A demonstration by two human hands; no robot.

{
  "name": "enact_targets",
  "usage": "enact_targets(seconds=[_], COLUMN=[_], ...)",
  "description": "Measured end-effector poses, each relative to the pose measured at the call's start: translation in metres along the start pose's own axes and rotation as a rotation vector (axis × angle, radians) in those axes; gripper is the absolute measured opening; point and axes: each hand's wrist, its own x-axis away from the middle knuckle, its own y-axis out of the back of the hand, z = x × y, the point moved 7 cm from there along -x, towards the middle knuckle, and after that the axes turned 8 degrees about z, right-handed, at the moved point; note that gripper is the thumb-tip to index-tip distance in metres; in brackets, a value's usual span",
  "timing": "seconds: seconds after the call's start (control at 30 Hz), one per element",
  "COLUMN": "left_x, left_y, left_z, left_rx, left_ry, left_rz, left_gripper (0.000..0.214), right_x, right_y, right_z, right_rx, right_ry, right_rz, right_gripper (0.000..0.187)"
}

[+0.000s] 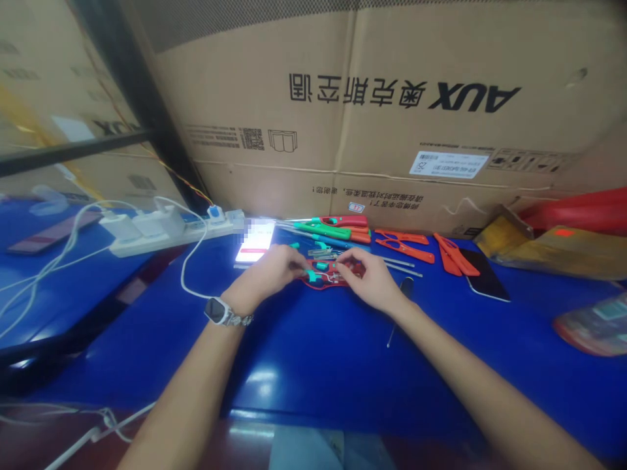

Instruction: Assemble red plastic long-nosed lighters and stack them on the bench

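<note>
An opened red lighter casing [321,284] lies on the blue table with teal pieces and a thin pale wire inside it. At its left end my left hand [274,271], wearing a watch on the wrist, pinches the edge. The thumb and forefinger of my right hand [369,277] close on its right part; what exactly is between the fingertips is too small to tell. Just behind are long-nosed lighters: a green lighter [328,230], a red lighter [347,222] and others partly covered. Metal rods [399,264] and orange casing halves [406,248] lie to the right.
A lit phone [255,241] stands left of my hands, near a white power strip [161,238] with cables. A screwdriver [405,287] lies by my right wrist. Further right are a dark phone [482,277] and a clear container [595,326]. A large cardboard box [382,143] walls off the back.
</note>
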Motion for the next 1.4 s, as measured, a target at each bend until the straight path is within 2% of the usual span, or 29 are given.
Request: enact_targets(seconds=[0.13,0.27,0.47,0.93,1.4], left_x=[-0.003,-0.005,-0.007,-0.008,-0.008], left_y=[-0.006,-0.008,-0.015,-0.02,-0.02], left_z=[-0.001,-0.004,-0.001,-0.002,-0.003], left_rx=[-0.068,-0.076,-0.084,-0.172,-0.048], left_ry=[-0.03,-0.049,-0.062,-0.049,0.004], left_rz=[0.002,-0.027,0.001,0.045,0.034], left_gripper=[0.017,0.014,0.013,0.014,0.008], right_x=[0.003,0.003,0.003,0.003,0.002], right_y=[-0.006,-0.013,-0.013,-0.015,-0.019], right_z=[-0.004,-0.004,-0.002,-0.005,-0.011], right_rx=[0.15,0.168,0.167,0.16,0.137], right_ry=[0.065,0.103,0.125,0.116,0.074], right_rz=[0.07,0.09,0.076,0.091,0.102], right_gripper=[0.009,0.011,0.013,0.013,0.011])
